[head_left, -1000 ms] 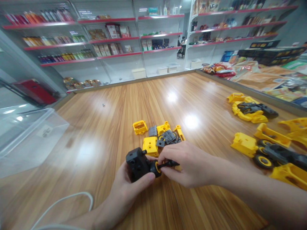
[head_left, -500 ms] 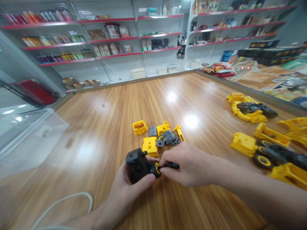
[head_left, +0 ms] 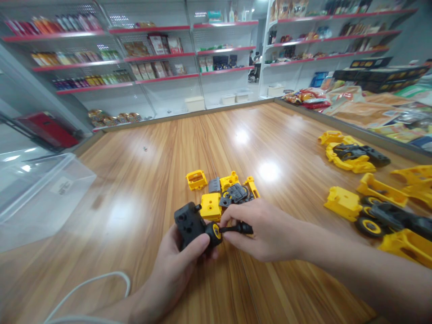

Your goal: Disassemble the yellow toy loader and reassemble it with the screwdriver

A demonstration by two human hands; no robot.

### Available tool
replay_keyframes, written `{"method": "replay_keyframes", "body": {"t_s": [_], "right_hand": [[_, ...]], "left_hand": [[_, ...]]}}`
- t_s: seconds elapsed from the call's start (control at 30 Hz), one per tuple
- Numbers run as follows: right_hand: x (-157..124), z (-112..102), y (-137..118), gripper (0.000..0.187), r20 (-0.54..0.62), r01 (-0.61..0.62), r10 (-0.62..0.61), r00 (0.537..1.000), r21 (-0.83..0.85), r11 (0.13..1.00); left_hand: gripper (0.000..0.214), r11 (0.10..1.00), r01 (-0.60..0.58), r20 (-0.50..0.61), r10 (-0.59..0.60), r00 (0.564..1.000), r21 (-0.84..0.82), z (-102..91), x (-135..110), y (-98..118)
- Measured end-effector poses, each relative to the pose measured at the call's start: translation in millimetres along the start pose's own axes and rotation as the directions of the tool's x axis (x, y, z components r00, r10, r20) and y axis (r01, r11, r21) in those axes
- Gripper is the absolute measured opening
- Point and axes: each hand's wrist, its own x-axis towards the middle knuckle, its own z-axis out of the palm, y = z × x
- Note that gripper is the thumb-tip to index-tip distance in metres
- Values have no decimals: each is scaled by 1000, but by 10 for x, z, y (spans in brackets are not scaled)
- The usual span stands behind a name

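My left hand (head_left: 182, 256) is closed around a black toy vehicle chassis (head_left: 189, 224), tilted up above the table. On its right side sits a black wheel with a yellow hub (head_left: 213, 233), beside my left thumb. My right hand (head_left: 259, 229) grips a small black screwdriver (head_left: 239, 228), its tip at the wheel's hub. Just beyond my hands lie a yellow block-shaped part (head_left: 211, 206), a yellow frame piece (head_left: 196, 179), a grey part (head_left: 214, 185) and dark grey pieces with wheels (head_left: 237, 192).
More yellow toy parts (head_left: 343, 203) and a black wheeled chassis (head_left: 391, 215) lie at the right. A clear plastic bin (head_left: 43, 193) stands at the left, with a white cable (head_left: 126, 281) at the lower left. Packaged goods (head_left: 367, 108) lie beyond the table's right edge.
My left hand has turned the chassis and wheel slightly and shifted them a little to the left. The screwdriver tip has followed the hub, and more of its shaft shows.
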Motion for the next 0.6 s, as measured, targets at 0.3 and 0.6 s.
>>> {"method": "replay_keyframes", "body": {"t_s": [0.3, 0.6], "right_hand": [[17, -10, 32, 11, -72, 142, -142, 987, -14, 990], [13, 13, 38, 10, -62, 165, -166, 984, -15, 986]], "left_hand": [[33, 996, 80, 4, -80, 997, -40, 7, -9, 38], [33, 994, 111, 63, -109, 992, -25, -7, -1, 8]]}}
